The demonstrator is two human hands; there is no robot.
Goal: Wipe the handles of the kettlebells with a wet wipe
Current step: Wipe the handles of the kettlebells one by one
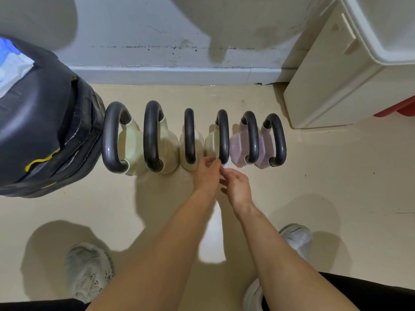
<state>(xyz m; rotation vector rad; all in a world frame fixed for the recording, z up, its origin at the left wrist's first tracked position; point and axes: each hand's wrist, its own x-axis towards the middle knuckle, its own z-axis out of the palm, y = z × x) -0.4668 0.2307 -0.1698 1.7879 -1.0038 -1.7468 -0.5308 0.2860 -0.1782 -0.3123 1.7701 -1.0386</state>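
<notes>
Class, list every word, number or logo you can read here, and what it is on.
No text is readable.
Packet: blue and white print, too blurred to read.
Black bag: yellow marks, not legible as letters.
Kettlebells: no markings visible.

Far left of the left grip [205, 173] sits a black padded bag [45, 122] with yellow trim, a blue-and-white packet [11, 66] on top. Beyond the right grip [237, 187], to its right, stands a cream cabinet [336, 86] on the beige floor [336, 176], something red [395, 110] just beside it.
</notes>
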